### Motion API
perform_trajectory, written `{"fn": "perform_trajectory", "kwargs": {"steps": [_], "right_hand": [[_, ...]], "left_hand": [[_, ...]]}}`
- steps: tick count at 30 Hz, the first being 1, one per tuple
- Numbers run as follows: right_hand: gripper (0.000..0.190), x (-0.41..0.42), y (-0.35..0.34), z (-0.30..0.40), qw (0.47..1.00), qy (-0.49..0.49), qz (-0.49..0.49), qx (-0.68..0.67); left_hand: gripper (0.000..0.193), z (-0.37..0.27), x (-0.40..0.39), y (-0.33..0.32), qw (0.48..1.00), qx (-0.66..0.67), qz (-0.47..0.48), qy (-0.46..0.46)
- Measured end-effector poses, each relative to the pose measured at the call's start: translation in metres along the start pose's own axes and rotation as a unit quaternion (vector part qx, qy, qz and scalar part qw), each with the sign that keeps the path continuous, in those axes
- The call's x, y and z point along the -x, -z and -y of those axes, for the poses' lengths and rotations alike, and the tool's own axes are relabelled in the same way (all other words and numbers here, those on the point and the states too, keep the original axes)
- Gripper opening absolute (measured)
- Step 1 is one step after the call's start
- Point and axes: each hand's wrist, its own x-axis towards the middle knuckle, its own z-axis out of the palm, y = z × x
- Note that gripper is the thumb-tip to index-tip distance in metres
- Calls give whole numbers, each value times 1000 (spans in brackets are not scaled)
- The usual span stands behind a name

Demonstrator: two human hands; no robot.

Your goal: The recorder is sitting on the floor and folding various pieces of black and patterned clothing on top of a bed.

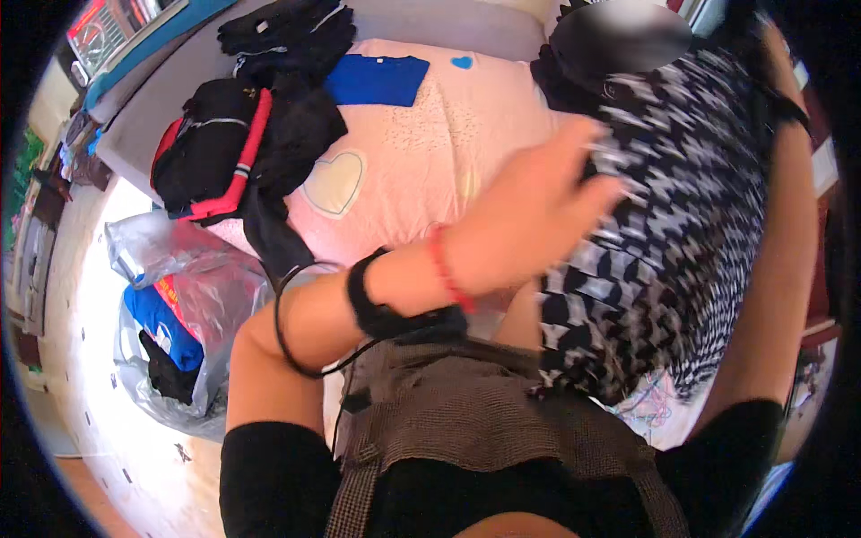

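Observation:
A black-and-white houndstooth garment hangs at the right and drapes down over my lap, blurred by motion. My left hand, with a red bracelet and a black wrist strap, reaches across to its left edge. Thumb and fingers are spread there against the cloth; blur hides whether they grip it. My right hand is raised at the upper right rim, beside the garment's far end. It is mostly dark and blurred, so its grasp is unclear. A folded blue shirt lies beyond on the pink cover with hearts.
Folded black clothes are stacked at the back left. Nearer lies a black garment with red trim. A clear plastic bag with blue and black clothing stands on the floor at the left. A dark cable loops by my left forearm.

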Motion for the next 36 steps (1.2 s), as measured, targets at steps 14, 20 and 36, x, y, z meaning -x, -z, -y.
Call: {"fn": "perform_trajectory", "kwargs": {"steps": [14,20,36], "right_hand": [[58,116,-157,-208,965,-96,228,92],[45,362,-1,-228,849,-463,-78,245],[52,390,-31,-219,822,-519,-174,-158]], "left_hand": [[22,254,169,130,820,25,-285,496],[32,257,165,109,782,242,-316,480],[34,253,182,106,742,230,-308,550]]}}
